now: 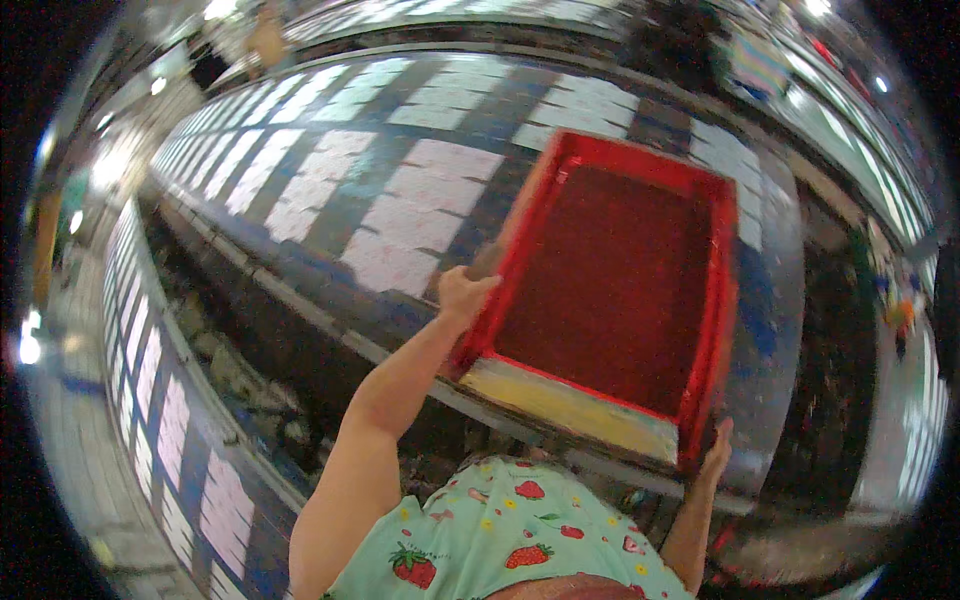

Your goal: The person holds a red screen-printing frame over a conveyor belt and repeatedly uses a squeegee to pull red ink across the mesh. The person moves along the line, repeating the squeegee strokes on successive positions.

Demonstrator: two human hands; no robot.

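Observation:
A large screen printing frame is tilted over the right end of a long table. Its rim is bright red, its mesh dark red, and its near side has a yellowish outer face. My left hand grips the frame's left side, thumb up by the outer edge. At the near right corner my right hand holds the frame's outer side; most of its fingers are hidden or blurred. Rows of pale fabric pieces lie on the table beside the frame, the nearer ones with faint pinkish marks.
Another long table with pale pieces runs along the left, across a dark gap with clutter in it. More such tables stand at the back and right. A small orange figure or object shows blurred at the far right.

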